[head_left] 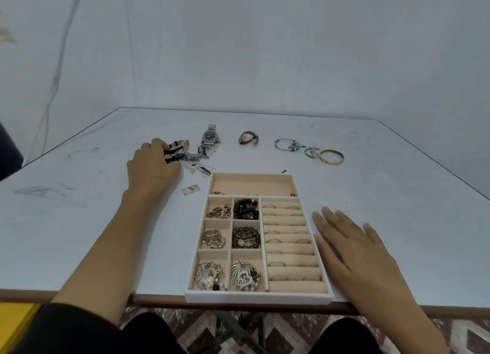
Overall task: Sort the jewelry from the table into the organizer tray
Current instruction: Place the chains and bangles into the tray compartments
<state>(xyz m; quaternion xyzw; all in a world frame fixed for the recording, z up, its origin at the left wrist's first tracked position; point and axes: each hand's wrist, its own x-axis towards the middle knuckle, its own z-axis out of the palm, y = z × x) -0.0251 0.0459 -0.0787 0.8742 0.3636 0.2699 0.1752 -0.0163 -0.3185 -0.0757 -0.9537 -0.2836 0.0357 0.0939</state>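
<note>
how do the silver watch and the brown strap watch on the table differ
The silver watch lies flat with its dark dial facing up; the brown strap watch stands on its side, strap curled in a loop. The silver watch has a metal link band, the brown strap watch a leather-looking one. Both sit on the table beyond the tray, untouched by either hand.

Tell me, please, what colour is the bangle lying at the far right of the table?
Gold; the bangle shows clearly in the head view.

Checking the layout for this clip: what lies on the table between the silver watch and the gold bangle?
In the head view, between the silver watch and the gold bangle lie a brown-strap watch, a silver charm bracelet and a smaller bracelet.
</note>
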